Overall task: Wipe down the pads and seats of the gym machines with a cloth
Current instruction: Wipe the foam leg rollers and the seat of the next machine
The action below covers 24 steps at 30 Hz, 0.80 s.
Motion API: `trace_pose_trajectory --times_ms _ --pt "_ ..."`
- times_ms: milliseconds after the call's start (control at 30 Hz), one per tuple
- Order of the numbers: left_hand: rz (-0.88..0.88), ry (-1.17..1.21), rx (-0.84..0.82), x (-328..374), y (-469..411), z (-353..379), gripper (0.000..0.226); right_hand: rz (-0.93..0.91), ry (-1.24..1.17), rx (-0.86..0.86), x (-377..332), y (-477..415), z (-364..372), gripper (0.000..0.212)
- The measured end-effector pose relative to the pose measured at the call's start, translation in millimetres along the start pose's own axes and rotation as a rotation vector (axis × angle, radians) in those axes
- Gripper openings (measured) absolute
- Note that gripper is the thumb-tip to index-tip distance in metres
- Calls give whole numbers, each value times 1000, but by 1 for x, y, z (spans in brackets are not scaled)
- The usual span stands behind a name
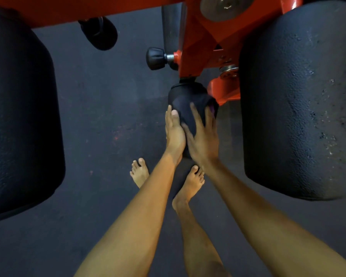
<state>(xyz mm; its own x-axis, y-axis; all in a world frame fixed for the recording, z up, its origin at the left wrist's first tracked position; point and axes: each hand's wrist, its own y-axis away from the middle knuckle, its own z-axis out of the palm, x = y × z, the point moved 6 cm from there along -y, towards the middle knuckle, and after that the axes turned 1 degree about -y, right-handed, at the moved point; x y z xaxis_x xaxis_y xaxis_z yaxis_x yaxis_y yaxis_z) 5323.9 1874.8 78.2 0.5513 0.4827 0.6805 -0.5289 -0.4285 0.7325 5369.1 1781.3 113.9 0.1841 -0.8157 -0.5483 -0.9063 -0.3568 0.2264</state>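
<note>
A small black roller pad hangs from the orange machine frame at the centre. My left hand lies along the pad's left side with straight fingers and the thumb on its front. My right hand presses flat on the front of the pad with its fingers spread. A small bit of purple cloth shows by the right fingertips; the rest of it is hidden. Two large black pads flank the scene, the left large pad and the right large pad.
A black adjustment knob sticks out left of the frame just above the small pad. A black handle end hangs at upper left. My bare feet stand on the dark rubber floor below the hands.
</note>
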Motion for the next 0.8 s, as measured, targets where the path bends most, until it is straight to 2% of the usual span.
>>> trace_pose_trajectory --times_ms 100,200,267,333,400,500,667,700,800 --pt "60 -4 -19 9 20 1 72 19 21 -13 -14 -41 1 65" --pt "-65 135 -12 9 6 -10 56 -42 47 13 -6 -14 1 65" --pt "-175 151 -5 12 -7 -11 54 -61 34 -21 8 22 3 67" --pt "-269 157 -39 17 -12 -10 63 -22 -9 -103 19 56 5 69" --pt "-292 145 -83 16 -21 -10 75 17 -35 -147 21 67 4 68" --pt "-275 179 -123 17 -15 -5 80 33 -30 -63 7 32 -3 65" --pt "-264 145 -39 -34 -28 -11 104 60 -48 35 -18 -52 -5 65" --pt "-253 88 -43 -24 -20 -11 102 42 -35 36 -17 -56 -5 65" --pt "-218 97 -60 10 -4 -12 66 -72 67 3 -7 -30 -2 67"
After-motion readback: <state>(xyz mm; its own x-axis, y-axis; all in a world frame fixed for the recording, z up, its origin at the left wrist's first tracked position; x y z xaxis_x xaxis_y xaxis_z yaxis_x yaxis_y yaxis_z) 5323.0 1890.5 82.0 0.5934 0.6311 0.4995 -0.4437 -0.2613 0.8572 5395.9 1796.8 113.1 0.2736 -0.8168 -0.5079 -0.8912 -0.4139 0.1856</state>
